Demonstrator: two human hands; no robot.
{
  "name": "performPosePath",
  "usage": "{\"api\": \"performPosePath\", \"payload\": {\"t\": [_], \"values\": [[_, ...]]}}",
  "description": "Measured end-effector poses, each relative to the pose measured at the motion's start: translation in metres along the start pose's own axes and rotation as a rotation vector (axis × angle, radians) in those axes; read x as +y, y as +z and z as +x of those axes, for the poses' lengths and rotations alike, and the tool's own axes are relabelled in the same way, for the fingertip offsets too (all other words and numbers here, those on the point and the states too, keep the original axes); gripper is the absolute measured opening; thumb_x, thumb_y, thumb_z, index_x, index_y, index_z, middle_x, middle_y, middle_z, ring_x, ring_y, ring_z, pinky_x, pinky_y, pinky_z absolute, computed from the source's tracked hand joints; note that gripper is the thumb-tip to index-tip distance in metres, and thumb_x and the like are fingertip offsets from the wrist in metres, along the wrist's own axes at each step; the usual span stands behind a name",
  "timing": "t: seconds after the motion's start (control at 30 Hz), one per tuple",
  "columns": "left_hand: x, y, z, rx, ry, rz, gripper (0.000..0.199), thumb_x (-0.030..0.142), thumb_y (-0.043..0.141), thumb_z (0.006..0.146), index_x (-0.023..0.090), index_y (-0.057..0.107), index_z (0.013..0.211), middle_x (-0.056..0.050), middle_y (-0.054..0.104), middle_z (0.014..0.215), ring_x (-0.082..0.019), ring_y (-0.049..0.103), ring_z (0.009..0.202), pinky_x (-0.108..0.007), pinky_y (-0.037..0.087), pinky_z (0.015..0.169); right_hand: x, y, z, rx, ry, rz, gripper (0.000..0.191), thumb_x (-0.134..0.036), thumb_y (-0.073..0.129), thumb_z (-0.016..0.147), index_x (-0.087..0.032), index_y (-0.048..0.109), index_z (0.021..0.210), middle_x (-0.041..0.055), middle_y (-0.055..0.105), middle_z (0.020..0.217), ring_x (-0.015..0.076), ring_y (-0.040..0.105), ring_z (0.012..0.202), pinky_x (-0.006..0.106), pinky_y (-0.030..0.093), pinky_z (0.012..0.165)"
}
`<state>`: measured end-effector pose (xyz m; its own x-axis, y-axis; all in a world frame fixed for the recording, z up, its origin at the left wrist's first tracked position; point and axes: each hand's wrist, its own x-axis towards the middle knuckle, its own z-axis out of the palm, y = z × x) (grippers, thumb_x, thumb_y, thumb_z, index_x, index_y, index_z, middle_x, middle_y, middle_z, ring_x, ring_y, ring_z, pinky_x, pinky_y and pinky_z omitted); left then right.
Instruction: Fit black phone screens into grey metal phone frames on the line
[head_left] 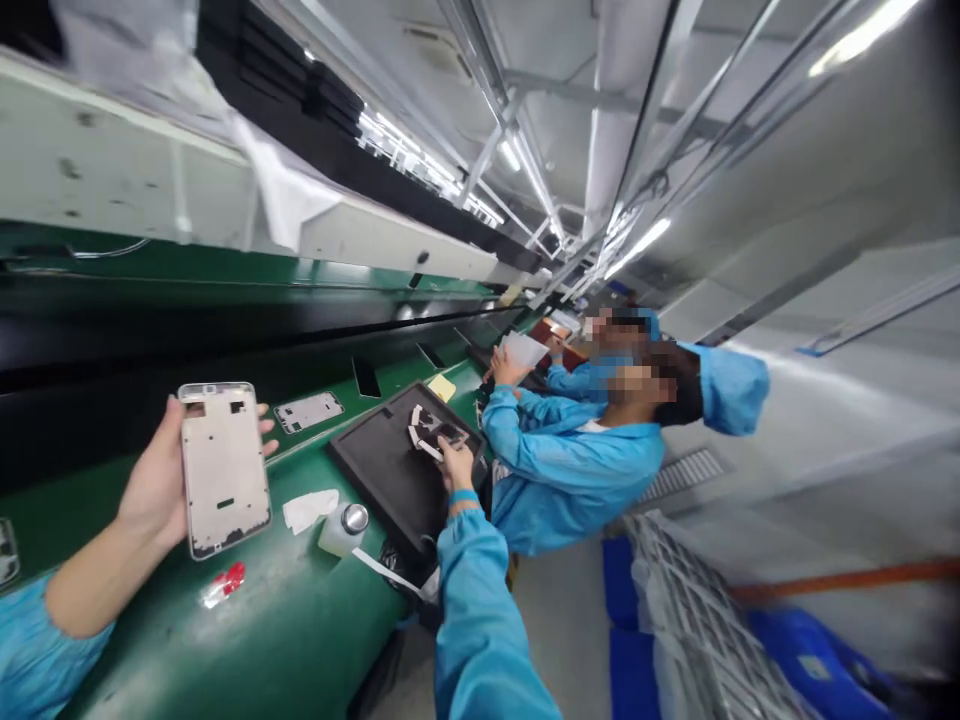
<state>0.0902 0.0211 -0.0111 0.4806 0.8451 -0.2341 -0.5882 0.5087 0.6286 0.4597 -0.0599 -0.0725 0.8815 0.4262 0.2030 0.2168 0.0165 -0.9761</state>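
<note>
My left hand [154,485] holds a flat, pale phone frame [225,470] upright at the left, thumb on one edge and fingertips showing past the other. My right hand [455,465] reaches over a black tray [375,460], its fingers closed at a small pile of dark and white pieces [431,430]; which piece they grip is too small to tell. Another phone frame [309,411] lies on the green bench [300,610] between my hands. A white tissue [309,510] and a white bottle with a metal cap [343,530] stand nearer to me.
Two co-workers in blue [585,470] sit along the bench at the right, one holding a white sheet [525,350]. Dark flat panels [366,377] lie behind the tray, beside a yellow pad [442,387]. A red-and-clear packet [225,583] lies in front.
</note>
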Motion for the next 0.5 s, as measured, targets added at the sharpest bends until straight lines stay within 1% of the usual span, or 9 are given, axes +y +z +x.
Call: {"api": "performPosePath", "payload": {"t": [0.07, 0.13, 0.2, 0.27, 0.33, 0.37, 0.43, 0.47, 0.5], "values": [[-0.005, -0.001, -0.012, -0.120, -0.121, -0.032, 0.061, 0.061, 0.042, 0.108, 0.013, 0.070, 0.132, -0.016, 0.082, 0.114, -0.029, 0.080, 0.085, -0.038, 0.067, 0.071, -0.011, 0.001, -0.021, -0.084, -0.012, 0.005, 0.042, -0.043, 0.077, 0.096, -0.015, 0.066, 0.125, 0.0090, 0.075, 0.115, 0.0224, 0.074, 0.098, 0.040, 0.063, 0.088], [-0.014, 0.001, -0.023, -0.240, -0.241, -0.041, 0.060, 0.058, 0.040, 0.108, 0.011, 0.069, 0.131, -0.022, 0.082, 0.105, -0.030, 0.080, 0.077, -0.036, 0.064, 0.062, -0.020, 0.006, -0.058, -0.189, -0.043, 0.034, 0.057, -0.048, 0.085, 0.085, -0.017, 0.063, 0.127, 0.0084, 0.078, 0.111, 0.0231, 0.076, 0.096, 0.038, 0.063, 0.089], [-0.025, 0.004, -0.033, -0.365, -0.333, -0.042, 0.062, 0.062, 0.043, 0.106, 0.010, 0.070, 0.126, -0.025, 0.081, 0.101, -0.031, 0.080, 0.076, -0.036, 0.063, 0.063, -0.030, 0.014, -0.105, -0.346, -0.091, 0.098, 0.067, -0.050, 0.088, 0.079, -0.021, 0.060, 0.133, 0.0079, 0.079, 0.113, 0.0240, 0.077, 0.098, 0.038, 0.063, 0.090], [-0.036, 0.004, -0.043, -0.485, -0.383, -0.034, 0.067, 0.069, 0.053, 0.100, 0.008, 0.073, 0.119, -0.025, 0.081, 0.099, -0.030, 0.080, 0.075, -0.036, 0.063, 0.067, -0.042, 0.021, -0.152, -0.573, -0.153, 0.182, 0.067, -0.049, 0.083, 0.086, -0.022, 0.055, 0.141, 0.0076, 0.080, 0.110, 0.0238, 0.078, 0.094, 0.038, 0.065, 0.087], [-0.042, 0.000, -0.051, -0.557, -0.379, -0.014, 0.072, 0.075, 0.065, 0.091, 0.007, 0.075, 0.113, -0.023, 0.081, 0.097, -0.028, 0.078, 0.075, -0.033, 0.062, 0.070, -0.057, 0.025, -0.187, -0.739, -0.203, 0.197, 0.066, -0.051, 0.074, 0.096, -0.023, 0.050, 0.151, 0.0078, 0.080, 0.110, 0.0242, 0.078, 0.095, 0.039, 0.065, 0.088], [-0.044, -0.004, -0.053, -0.563, -0.352, 0.005, 0.074, 0.077, 0.067, 0.088, 0.007, 0.076, 0.111, -0.022, 0.081, 0.097, -0.027, 0.078, 0.076, -0.032, 0.061, 0.070, -0.064, 0.026, -0.199, -0.780, -0.228, 0.185, 0.067, -0.053, 0.068, 0.101, -0.024, 0.046, 0.157, 0.0089, 0.079, 0.115, 0.0247, 0.078, 0.101, 0.040, 0.065, 0.092], [-0.045, -0.011, -0.058, -0.542, -0.239, 0.070, 0.078, 0.079, 0.068, 0.087, 0.007, 0.076, 0.116, -0.019, 0.081, 0.096, -0.025, 0.077, 0.078, -0.030, 0.059, 0.072, -0.078, 0.026, -0.211, -0.793, -0.285, 0.152, 0.068, -0.058, 0.054, 0.107, -0.026, 0.038, 0.165, 0.0124, 0.071, 0.138, 0.0265, 0.073, 0.121, 0.045, 0.061, 0.104], [-0.045, -0.015, -0.059, -0.535, -0.168, 0.121, 0.080, 0.079, 0.066, 0.087, 0.008, 0.074, 0.123, -0.018, 0.080, 0.096, -0.025, 0.076, 0.078, -0.031, 0.059, 0.073, -0.084, 0.026, -0.213, -0.780, -0.314, 0.139, 0.068, -0.060, 0.048, 0.108, -0.026, 0.037, 0.166, 0.0132, 0.063, 0.150, 0.0277, 0.067, 0.132, 0.047, 0.057, 0.111], [-0.045, -0.017, -0.060, -0.539, -0.095, 0.183, 0.083, 0.080, 0.064, 0.089, 0.009, 0.070, 0.132, -0.017, 0.080, 0.096, -0.025, 0.075, 0.079, -0.032, 0.058, 0.075, -0.090, 0.027, -0.214, -0.760, -0.334, 0.130, 0.067, -0.063, 0.044, 0.109, -0.026, 0.040, 0.165, 0.0134, 0.056, 0.158, 0.0287, 0.061, 0.141, 0.049, 0.054, 0.115]]}}
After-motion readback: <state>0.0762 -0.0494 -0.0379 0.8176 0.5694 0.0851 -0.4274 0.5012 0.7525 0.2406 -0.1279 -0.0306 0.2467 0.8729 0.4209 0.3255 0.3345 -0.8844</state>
